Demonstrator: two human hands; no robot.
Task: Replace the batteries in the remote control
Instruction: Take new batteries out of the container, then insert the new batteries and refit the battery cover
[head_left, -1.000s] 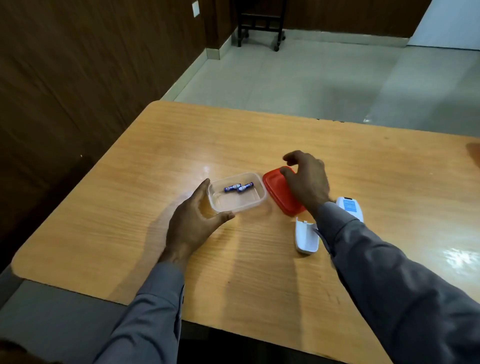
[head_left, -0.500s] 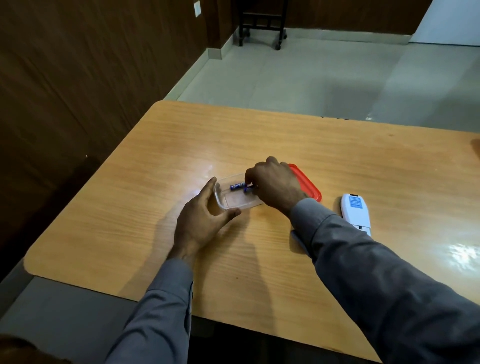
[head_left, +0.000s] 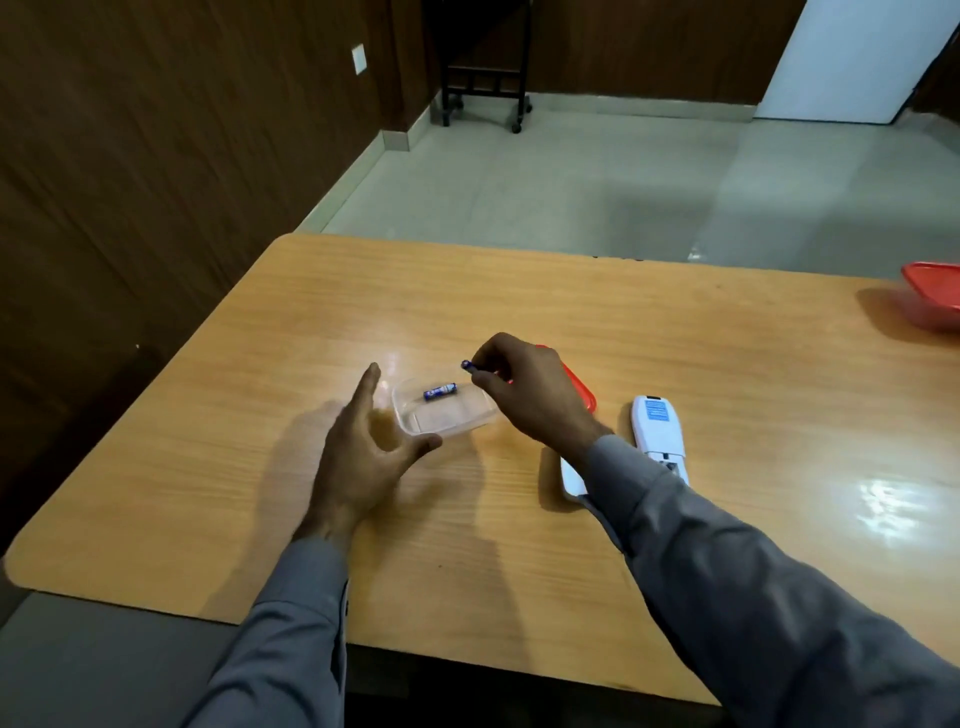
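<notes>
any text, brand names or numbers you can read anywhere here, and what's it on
Nothing can be read.
Battery in the clear tub: blue and white wrapper, print too blurred to read.
Battery pinched in the right hand: only its tip shows, no print visible.
Remote control: blue label at its far end, lines too small to read.
Wall plate: blank as far as can be seen.

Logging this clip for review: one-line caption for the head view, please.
Right hand pinches one battery above the clear container, a second battery inside; left hand open beside it.
</notes>
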